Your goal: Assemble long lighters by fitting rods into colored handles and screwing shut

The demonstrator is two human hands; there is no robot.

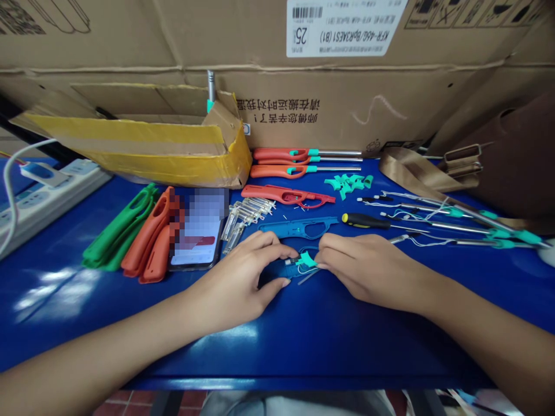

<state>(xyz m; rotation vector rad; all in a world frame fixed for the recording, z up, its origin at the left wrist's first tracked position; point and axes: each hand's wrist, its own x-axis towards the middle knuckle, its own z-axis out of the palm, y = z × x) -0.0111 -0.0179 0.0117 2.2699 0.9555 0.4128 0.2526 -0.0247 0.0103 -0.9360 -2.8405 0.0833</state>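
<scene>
My left hand (247, 271) rests on the blue table, fingers curled over a blue plastic lighter shell (277, 270) that it pins down. My right hand (364, 266) is closed in a pinch on a small teal trigger piece (307, 261), held at the shell's right end. A thin wire loops beside that piece. Just behind the hands lies another blue shell half (299, 226). A black-handled screwdriver (368, 221) lies behind my right hand.
Green (121, 228) and orange shell halves (151, 237) are stacked at left beside a phone (197, 231). Clear tubes (245, 214), a red shell (288, 195), finished orange lighters (299, 162), teal triggers (349, 183), metal rods with wires (455, 222), cardboard boxes (143, 144) and a power strip (39, 185) surround the hands.
</scene>
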